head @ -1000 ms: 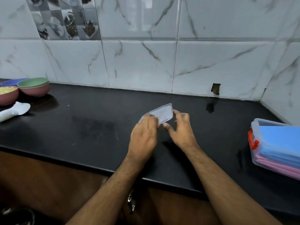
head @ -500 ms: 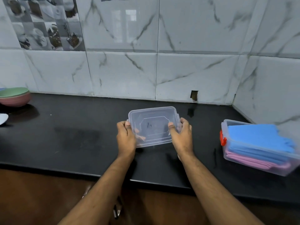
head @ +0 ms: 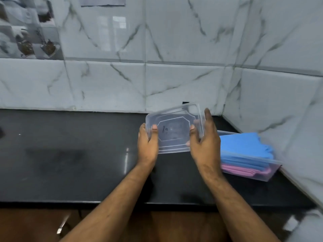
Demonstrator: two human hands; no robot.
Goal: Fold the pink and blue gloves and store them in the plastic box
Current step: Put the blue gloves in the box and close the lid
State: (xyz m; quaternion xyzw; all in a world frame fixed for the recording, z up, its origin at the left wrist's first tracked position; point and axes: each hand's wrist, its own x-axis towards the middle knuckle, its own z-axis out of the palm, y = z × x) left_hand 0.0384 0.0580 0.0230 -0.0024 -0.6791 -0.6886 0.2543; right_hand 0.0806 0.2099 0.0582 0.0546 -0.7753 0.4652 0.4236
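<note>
Both hands grasp the clear lid [head: 174, 130] above the black counter [head: 70, 154], the left hand [head: 147, 144] pinching its left edge and the right hand [head: 205, 138] its right; the plastic box [head: 253, 172] sits open at the right, blue gloves [head: 244, 147] folded over pink gloves [head: 239, 169] inside. The blue stack seems to rise above the rim; lowered carelessly, the lid may trap fabric and fail to seat, or it may tilt and slip from the fingertips.

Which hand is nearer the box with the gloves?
Right. The right hand grips the clear lid's right edge, just beside the plastic box; the left hand grips the far edge.
</note>
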